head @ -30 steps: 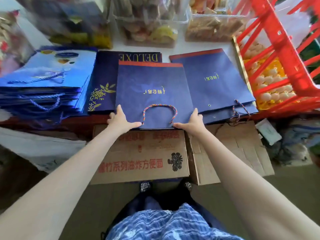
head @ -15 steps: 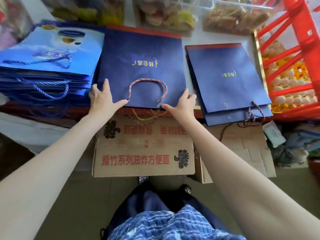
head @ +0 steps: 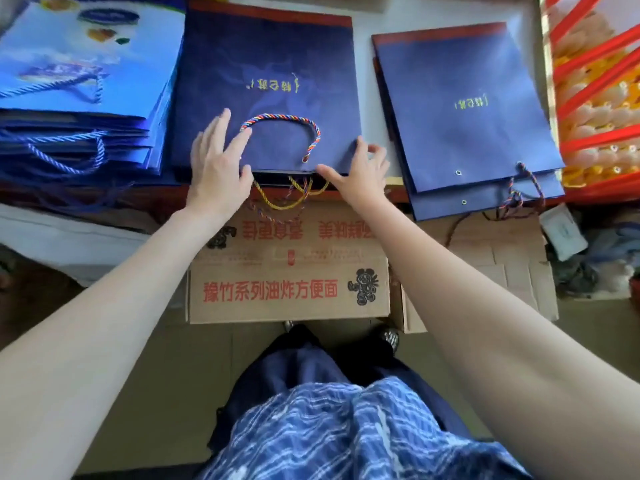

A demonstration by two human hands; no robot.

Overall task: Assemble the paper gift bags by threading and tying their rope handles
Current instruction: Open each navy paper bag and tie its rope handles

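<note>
Both bare arms are reaching forward over the boxes to the near edge of the table (head: pixel 381 22). The left hand (head: pixel 216 164) is lying flat on the near left corner of the middle bag (head: pixel 266 64), fingers straight and spread, holding nothing; its forefinger is touching the left end of the handle (head: pixel 280 118). The right hand (head: pixel 360 174) is sitting at the bag's near right corner, thumb stretched along the near edge and fingers loosely bent over the corner; whether they are pinching the paper cannot be told.

The bag is lying flat, dark blue matte paper with a red strip on its far edge and small gold lettering. Its handle is a twisted many-coloured rope, arching in a loop on the bag's face. Under the near edge, yellow and mixed cords (head: pixel 287 199) are hanging down off the table.

To the right, apart from it, two more flat blue bags (head: pixel 464 109) are lying stacked, metal eyelets showing, with a loose rope (head: pixel 523 188) at their near right corner. To the left, a pile of glossy light-blue bags (head: pixel 79 64) with blue rope handles is touching the middle bag's side. A red plastic crate (head: pixel 595 64) is standing at far right. Printed cardboard boxes (head: pixel 287 289) are sitting below the table edge, beyond the person's blue patterned garment.
</note>
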